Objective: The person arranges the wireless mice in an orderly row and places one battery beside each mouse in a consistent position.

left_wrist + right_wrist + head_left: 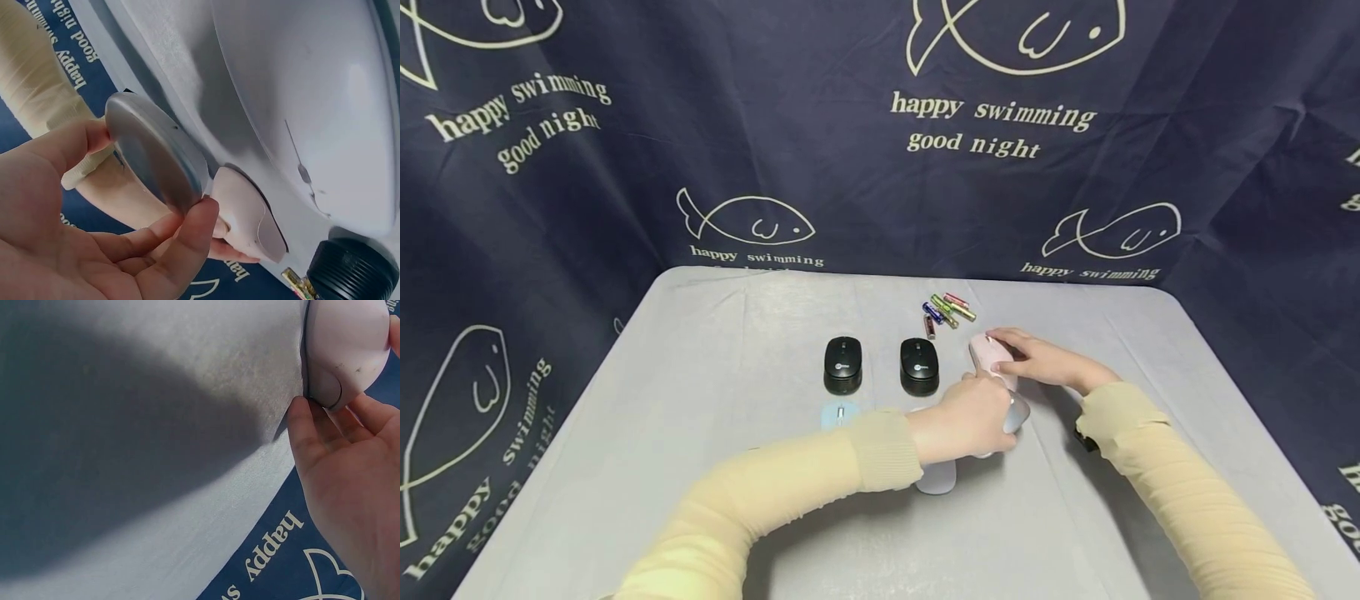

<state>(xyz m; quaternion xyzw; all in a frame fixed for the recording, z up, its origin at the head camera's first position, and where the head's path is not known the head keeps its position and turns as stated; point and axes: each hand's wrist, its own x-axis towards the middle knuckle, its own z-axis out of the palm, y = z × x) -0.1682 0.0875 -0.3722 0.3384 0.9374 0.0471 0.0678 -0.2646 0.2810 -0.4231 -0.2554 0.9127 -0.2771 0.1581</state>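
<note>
My left hand (966,417) pinches a silver-grey computer mouse (156,150) between thumb and fingertips, tilted on its side. Just beyond it, my right hand (1048,362) grips a pale pink mouse (988,354) on the table, thumb on one side and fingers on the other. The right wrist view shows fingertips at the lower end of the pink mouse (350,350), which has a few small dark marks. A white mouse (936,477) lies under my left wrist, partly hidden by it.
Two black mice (843,364) (920,365) stand side by side left of the hands. A light blue mouse (840,414) is partly covered by my left sleeve. Several coloured batteries (942,303) lie in a loose pile farther back. Dark printed cloth (880,167) hangs behind the grey-covered table (737,350).
</note>
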